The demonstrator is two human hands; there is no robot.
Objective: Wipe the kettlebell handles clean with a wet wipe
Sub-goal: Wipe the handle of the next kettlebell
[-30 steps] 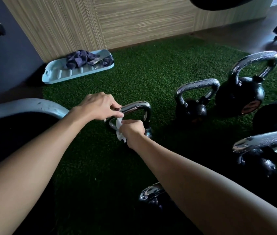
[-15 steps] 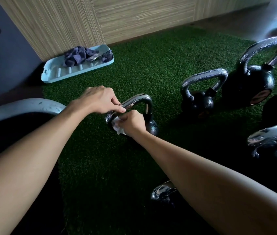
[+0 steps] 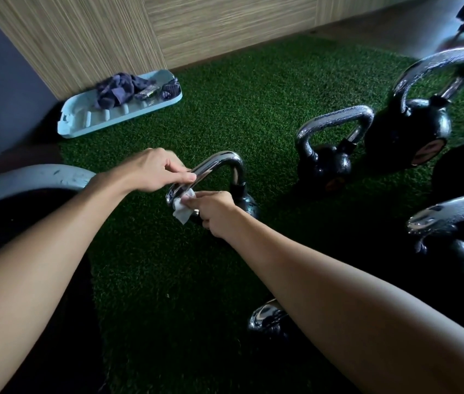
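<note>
At frame centre, the left hand (image 3: pixel 151 169) pinches the kettlebell (image 3: pixel 242 200) handle (image 3: pixel 219 163), arching upward; the right hand (image 3: pixel 213 211) presses a wipe (image 3: pixel 182 213) against its lower-left leg.

From my seat, my left hand (image 3: pixel 151 169) and right hand (image 3: pixel 216 210) are bare, no gloves, rings or watch visible, and both forearms are uncovered right to the frame's edge, sleeveless there.
</note>
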